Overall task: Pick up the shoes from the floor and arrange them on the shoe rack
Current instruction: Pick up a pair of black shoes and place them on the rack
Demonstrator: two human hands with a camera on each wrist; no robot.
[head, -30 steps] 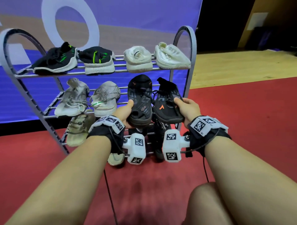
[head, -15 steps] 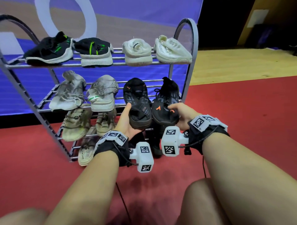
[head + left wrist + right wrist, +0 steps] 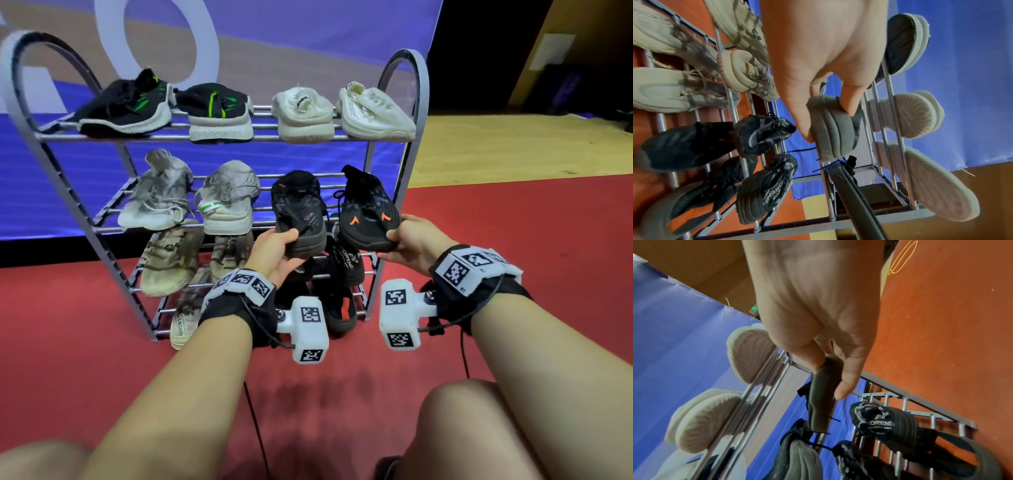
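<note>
Two black shoes with orange marks are at the right half of the shoe rack's (image 3: pixel 416 113) middle shelf, toes pointing to the back. My left hand (image 3: pixel 284 248) grips the heel of the left black shoe (image 3: pixel 298 205). In the left wrist view, thumb and fingers of that hand (image 3: pixel 828 116) pinch its grey sole (image 3: pixel 835 133). My right hand (image 3: pixel 406 240) grips the heel of the right black shoe (image 3: pixel 370 212), which is tilted. The right wrist view shows the same hand (image 3: pixel 830 374) pinching that shoe's edge (image 3: pixel 819 402).
The top shelf holds two black-and-green shoes (image 3: pixel 130 106) and two white shoes (image 3: pixel 305 114). Grey-white shoes (image 3: pixel 226 197) fill the middle shelf's left. Beige shoes (image 3: pixel 168 260) and black shoes (image 3: pixel 346 263) sit on the lower shelves. Red carpet (image 3: pixel 513 219) lies around the rack, a blue banner behind it.
Both hands still hold the black shoes at the middle shelf. My left hand has slid lower, from the shoe's side to its heel. The head view has shifted a little.
</note>
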